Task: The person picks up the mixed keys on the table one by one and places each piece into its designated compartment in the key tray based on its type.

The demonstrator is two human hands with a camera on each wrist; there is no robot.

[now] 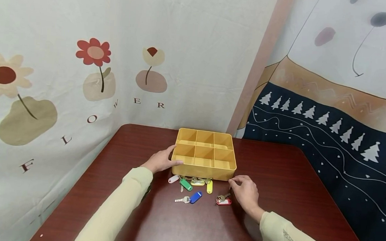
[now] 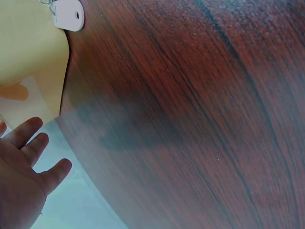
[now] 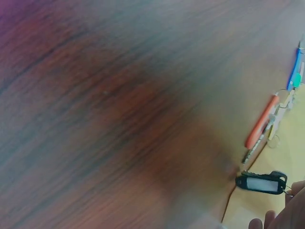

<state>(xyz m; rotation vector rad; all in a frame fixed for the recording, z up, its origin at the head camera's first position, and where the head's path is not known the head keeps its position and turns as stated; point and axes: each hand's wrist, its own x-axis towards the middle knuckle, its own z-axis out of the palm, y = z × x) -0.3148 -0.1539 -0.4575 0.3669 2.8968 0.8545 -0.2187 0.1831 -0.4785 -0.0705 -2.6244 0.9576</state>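
Observation:
A yellow six-compartment box [image 1: 203, 172] stands on the table, its compartments bare. My left hand [image 1: 160, 160] rests at its left side, thumb over the front rim; straight, spread fingers show in the left wrist view. Just off the front right corner, my right hand [image 1: 245, 191] pinches the ring of a key with a black tag [image 3: 259, 183], hanging above the table. Before the box lie keys with a white tag [image 1: 174, 179], a green tag [image 1: 186, 184], two yellow tags, one of them upright [image 1: 210, 187], a blue tag [image 1: 196, 197] and a red tag [image 1: 223, 202].
The dark red-brown table [image 1: 180, 229] runs back to a white printed curtain [image 1: 199, 62] with flowers. At the right hangs a navy cloth [image 1: 310, 137] with white trees. The box stands close to the table's back edge.

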